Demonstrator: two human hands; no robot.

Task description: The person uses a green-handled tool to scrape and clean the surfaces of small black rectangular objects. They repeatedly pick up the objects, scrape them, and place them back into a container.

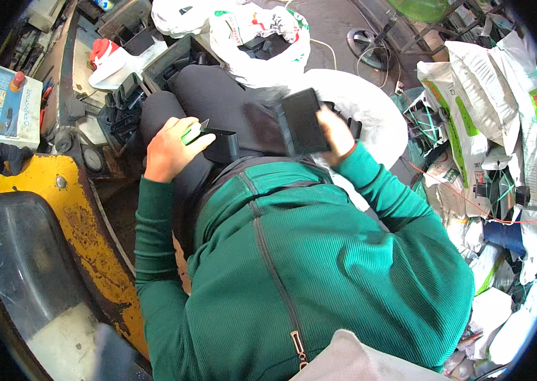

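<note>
My left hand [172,149] is closed around a small green-handled cutter knife [191,133], its short blade sticking out past the fingers. Just beside the thumb, over my lap, is a black plastic piece [224,146]; whether the same hand grips it I cannot tell. My right hand [337,134] holds a flat, dark rectangular plastic part [304,120] by its right side, tilted above my thigh. That part is slightly blurred, and the fingers behind it are hidden.
Ahead of my knees stand a dark crate [179,58] and a white bag [262,51] containing black parts. A large white sack [379,114] lies right of my lap. Leftward are a yellow machine [59,209] and a control panel [11,105]; stacked printed sacks [471,120] line the right.
</note>
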